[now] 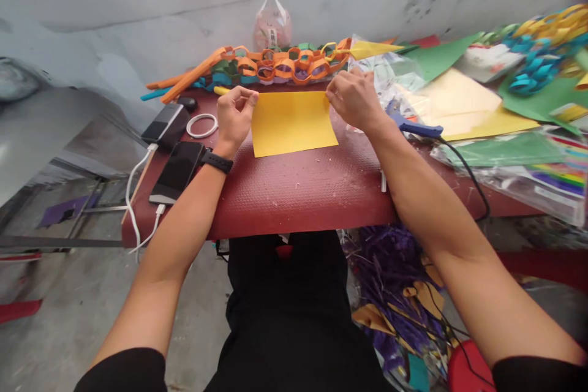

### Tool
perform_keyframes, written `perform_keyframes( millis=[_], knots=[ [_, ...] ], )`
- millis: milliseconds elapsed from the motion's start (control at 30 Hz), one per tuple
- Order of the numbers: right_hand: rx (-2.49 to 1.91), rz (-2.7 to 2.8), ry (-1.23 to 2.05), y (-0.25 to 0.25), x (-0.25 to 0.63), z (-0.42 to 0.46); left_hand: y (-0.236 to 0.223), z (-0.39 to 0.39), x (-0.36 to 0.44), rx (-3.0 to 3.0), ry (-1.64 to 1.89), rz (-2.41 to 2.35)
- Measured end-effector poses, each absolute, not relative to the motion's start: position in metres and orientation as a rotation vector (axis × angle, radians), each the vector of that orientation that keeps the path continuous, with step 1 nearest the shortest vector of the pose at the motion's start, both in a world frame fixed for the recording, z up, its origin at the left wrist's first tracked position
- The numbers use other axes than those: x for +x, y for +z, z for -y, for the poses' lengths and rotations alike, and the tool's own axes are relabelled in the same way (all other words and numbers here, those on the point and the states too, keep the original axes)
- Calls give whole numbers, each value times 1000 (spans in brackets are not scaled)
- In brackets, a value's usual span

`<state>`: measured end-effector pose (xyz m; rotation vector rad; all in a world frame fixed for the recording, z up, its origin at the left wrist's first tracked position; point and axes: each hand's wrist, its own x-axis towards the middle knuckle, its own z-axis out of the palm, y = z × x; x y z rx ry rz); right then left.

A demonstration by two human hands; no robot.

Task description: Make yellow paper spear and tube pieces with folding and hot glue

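A yellow sheet of paper is held up over the dark red tabletop, its long side running left to right. My left hand pinches the upper left corner between thumb and fingers. At the upper right corner my right hand pinches the sheet in the same way. Behind the paper lies a paper chain of mostly orange loops, with green, blue and purple ones among them. A blue glue gun with a black cord rests just right of my right wrist.
At left lie a phone and a power bank with white cables, plus a white ring. A clear bottle stands by the wall. Coloured sheets and plastic packs crowd the right. Purple scraps litter the floor.
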<state>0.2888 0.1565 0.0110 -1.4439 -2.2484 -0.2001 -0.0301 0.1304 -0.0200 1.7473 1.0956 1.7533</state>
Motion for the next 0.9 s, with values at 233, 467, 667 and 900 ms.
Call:
perform_keyframes(
  millis=[233, 467, 667, 900],
  knots=[
    [-1434, 2113, -69, 11, 291, -158, -20, -128, -30, 1689, 1756, -1125],
    [-1511, 1921, 35, 2, 314, -170, -17, -132, -38, 1330, 1819, -1211],
    [-1081, 2067, 147, -12, 298, -171, -14, -128, -35, 1003, 1788, -1230],
    [-672, 2535, 36, -3, 257, -127, -6, -118, -28, 736, 1748, -1174]
  ],
)
